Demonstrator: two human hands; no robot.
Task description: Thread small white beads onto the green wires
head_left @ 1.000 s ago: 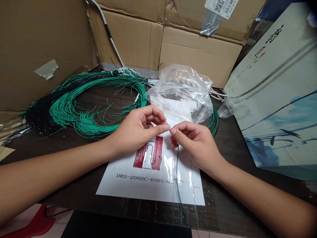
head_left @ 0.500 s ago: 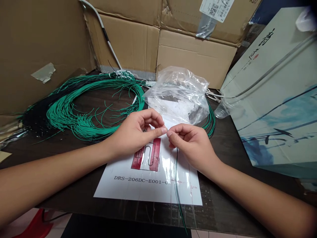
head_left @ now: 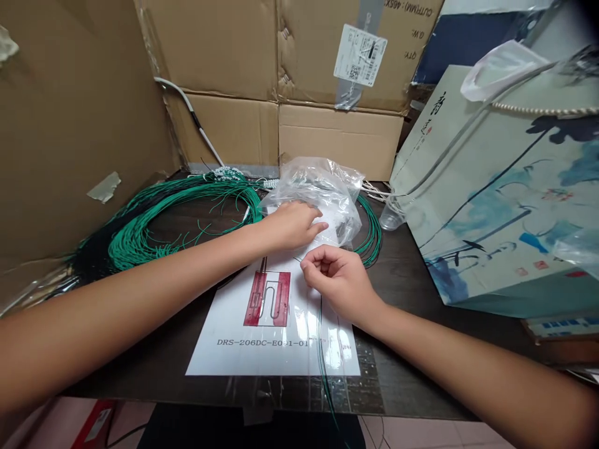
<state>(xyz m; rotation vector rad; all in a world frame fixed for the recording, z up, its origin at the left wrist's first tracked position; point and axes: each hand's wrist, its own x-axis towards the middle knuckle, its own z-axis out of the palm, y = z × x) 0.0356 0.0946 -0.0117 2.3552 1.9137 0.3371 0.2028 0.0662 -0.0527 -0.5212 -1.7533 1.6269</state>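
My right hand (head_left: pixel 344 284) pinches a thin wire pair (head_left: pixel 322 358), one green and one black. The tips stick out left of the thumb, and the lengths hang down over the table's front edge. Over the mouth of a clear plastic bag (head_left: pixel 322 171) is my left hand (head_left: pixel 294 223), its thumb and fingers apart, with nothing seen in them. Part of the fingers and the bag's contents are hard to make out. Beneath both hands lies a printed white sheet (head_left: pixel 213 358) with a red drawing, under clear tape.
A big coil of green and black wires (head_left: pixel 135 240) lies at left, a smaller green coil (head_left: pixel 372 234) right of the bag. Cardboard (head_left: pixel 224 134) walls the back and left. At right stand a painted paper bag (head_left: pixel 486 206) and a clear plastic cup (head_left: pixel 392 216).
My left hand has left the right fingertips and moved forward to the plastic bag, its fingers opening. My right hand still pinches the wires. The view has shifted and tilted up somewhat.
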